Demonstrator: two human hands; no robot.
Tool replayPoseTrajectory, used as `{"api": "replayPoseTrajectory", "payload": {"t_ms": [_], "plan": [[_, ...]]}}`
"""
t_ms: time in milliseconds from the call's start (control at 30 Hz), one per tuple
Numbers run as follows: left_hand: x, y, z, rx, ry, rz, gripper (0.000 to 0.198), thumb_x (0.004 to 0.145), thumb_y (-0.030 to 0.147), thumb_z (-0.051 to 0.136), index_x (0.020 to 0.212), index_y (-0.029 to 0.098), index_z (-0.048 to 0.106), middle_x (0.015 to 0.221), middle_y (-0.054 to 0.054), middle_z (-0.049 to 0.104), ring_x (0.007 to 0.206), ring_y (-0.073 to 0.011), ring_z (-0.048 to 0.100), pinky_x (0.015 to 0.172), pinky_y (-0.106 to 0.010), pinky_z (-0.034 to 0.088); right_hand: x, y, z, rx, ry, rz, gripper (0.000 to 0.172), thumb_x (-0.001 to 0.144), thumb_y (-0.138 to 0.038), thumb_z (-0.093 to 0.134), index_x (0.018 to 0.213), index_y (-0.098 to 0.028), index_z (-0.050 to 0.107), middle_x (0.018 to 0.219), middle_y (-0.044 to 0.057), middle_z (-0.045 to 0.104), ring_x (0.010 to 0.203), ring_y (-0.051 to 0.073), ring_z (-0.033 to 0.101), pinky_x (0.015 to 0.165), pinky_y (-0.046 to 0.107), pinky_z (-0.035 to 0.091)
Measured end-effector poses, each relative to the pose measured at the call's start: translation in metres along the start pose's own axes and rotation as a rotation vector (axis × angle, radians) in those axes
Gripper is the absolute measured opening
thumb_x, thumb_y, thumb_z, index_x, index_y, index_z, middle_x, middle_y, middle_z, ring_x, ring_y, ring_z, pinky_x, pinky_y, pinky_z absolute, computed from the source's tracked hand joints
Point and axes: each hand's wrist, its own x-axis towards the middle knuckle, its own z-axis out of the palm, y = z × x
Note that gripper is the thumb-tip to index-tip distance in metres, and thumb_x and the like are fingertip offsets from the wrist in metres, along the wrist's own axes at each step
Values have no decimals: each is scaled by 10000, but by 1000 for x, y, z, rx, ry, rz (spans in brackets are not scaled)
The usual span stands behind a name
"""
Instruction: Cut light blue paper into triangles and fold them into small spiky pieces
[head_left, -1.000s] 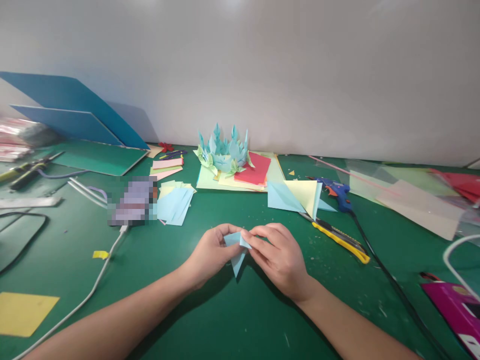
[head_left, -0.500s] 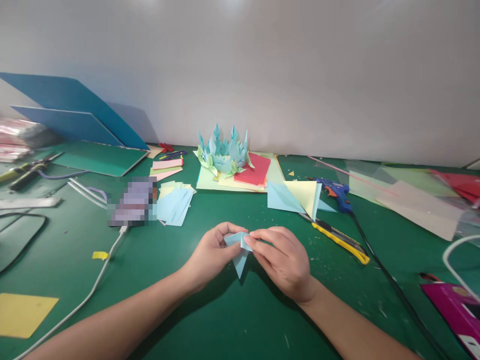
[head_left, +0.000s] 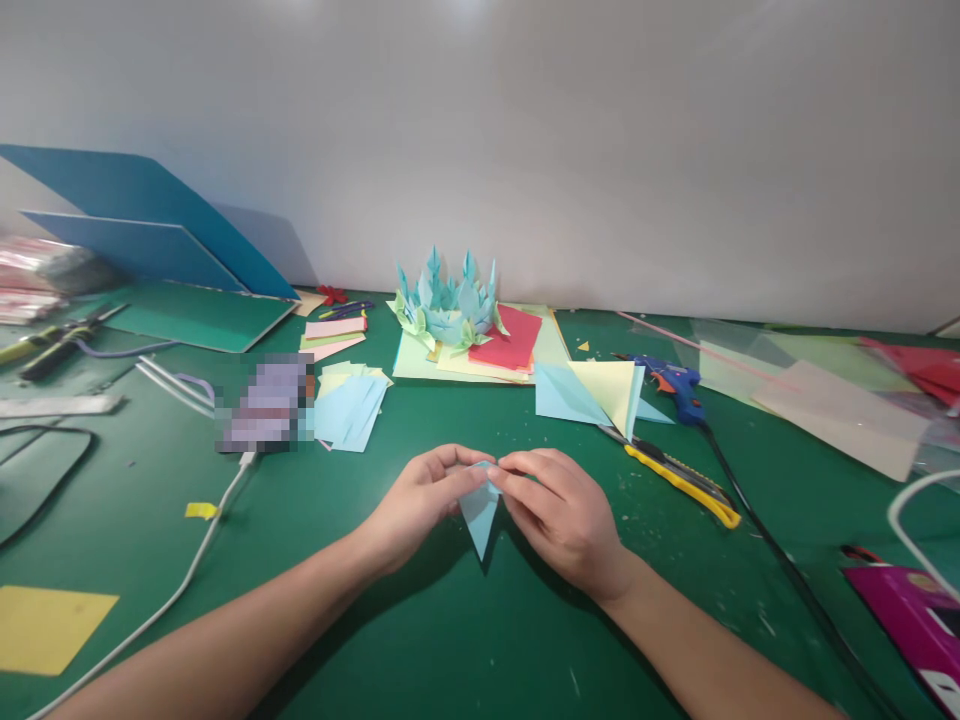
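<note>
A small light-blue folded paper piece (head_left: 478, 515) with a point toward me is pinched between both hands over the green table (head_left: 465, 640). My left hand (head_left: 420, 500) grips its left upper edge with closed fingers. My right hand (head_left: 562, 515) pinches its top right edge with closed fingers. Behind them stands a blue and green paper lotus (head_left: 448, 305) on a pale green sheet with red paper (head_left: 510, 342) beside it.
Light-blue slips (head_left: 350, 410) lie left of centre by a blurred object (head_left: 264, 402). Blue and yellow folded triangles (head_left: 592, 392), a yellow utility knife (head_left: 679, 478) and a blue glue gun (head_left: 675, 385) with black cord lie right. Blue boards (head_left: 142, 225) lean far left; a white cable (head_left: 187, 570) crosses left.
The paper's upper flap has been folded down flatter, and the piece now shows as a narrower triangle. Both hands stayed in place, fingers closing together at its top.
</note>
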Motion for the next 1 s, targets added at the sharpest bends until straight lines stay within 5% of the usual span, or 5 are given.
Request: {"api": "replayPoseTrajectory", "payload": {"t_ms": [333,567,733,1000], "plan": [[4,-5,-2,105,31,74,385,645,439,730,832,128,600,539,77,459,462,-46,320,452,-189,220,-2,2,4,103,-14,94,330,849,-36,442,1043,-212,642,948,93,660,862,200,610,748,362,527],[5,-10,-5,116,29,142,358,684,429,710,857,131,613,565,51,536,479,-64,403,478,-200,287,-4,-1,9,437,17,474,193,836,-166,537,1006,-246,584,961,53,635,856,185,613,773,352,523],[5,-9,-3,-44,71,115,339,669,390,738,863,140,615,720,-4,645,626,-100,544,615,-225,414,-7,-4,17,617,-45,647,420,717,-249,699,1070,-248,471,996,48,572,830,177,590,753,341,534],[3,-7,0,-120,50,72,410,592,418,792,838,141,617,732,-9,666,665,-112,584,672,-244,456,-2,-4,16,751,-90,734,163,819,-271,568,953,-237,481,852,9,544,704,134,553,672,280,512]]}}
